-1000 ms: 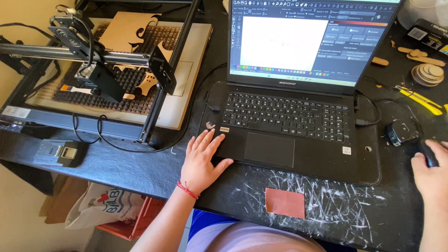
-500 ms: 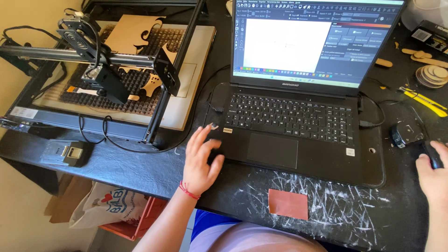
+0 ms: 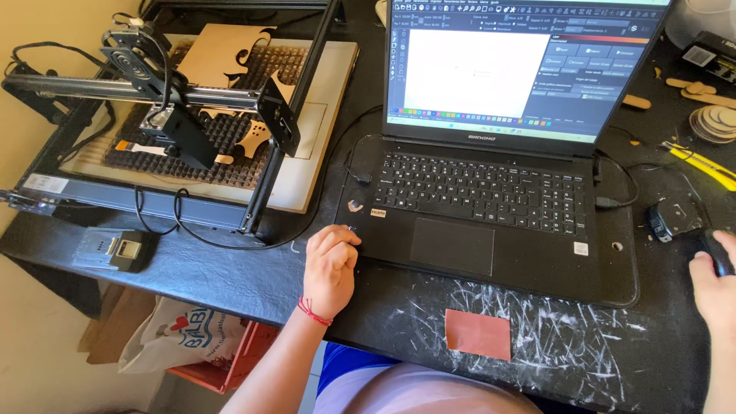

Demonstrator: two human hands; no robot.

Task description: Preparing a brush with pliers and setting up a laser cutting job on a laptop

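**Hands at the laptop and the mouse**

Left hand (image 3: pixel 330 264), red thread bracelet at the wrist, curled into a loose fist with nothing inside, knuckles resting on the front left corner of the open black laptop (image 3: pixel 491 222). Just right of that fist, the grey touchpad (image 3: pixel 451 245); above it, the black keyboard (image 3: pixel 481 192), and further up the lit screen (image 3: pixel 506 65) with a white drawing area and dark panels.

Right hand (image 3: pixel 711 287) at the frame's right edge, partly cut off, fingers draped over a small black computer mouse (image 3: pixel 717 251); grip only half visible, so closed or merely resting cannot be told. Just left of that hand, a small black gadget (image 3: pixel 667 221) on its cable; above it, a yellow-handled tool (image 3: pixel 701 162) and a stack of round wooden discs (image 3: pixel 713 123).

Below and between both hands, a rust-red rectangular sheet (image 3: pixel 478 333) lying flat on the scratched black tabletop (image 3: pixel 583 345). Well left of the left fist, a black-framed laser engraver (image 3: pixel 184 115) with a cut plywood piece on its honeycomb bed; nearer, down-left of the fist, a small grey box (image 3: pixel 119 249) by the table edge.
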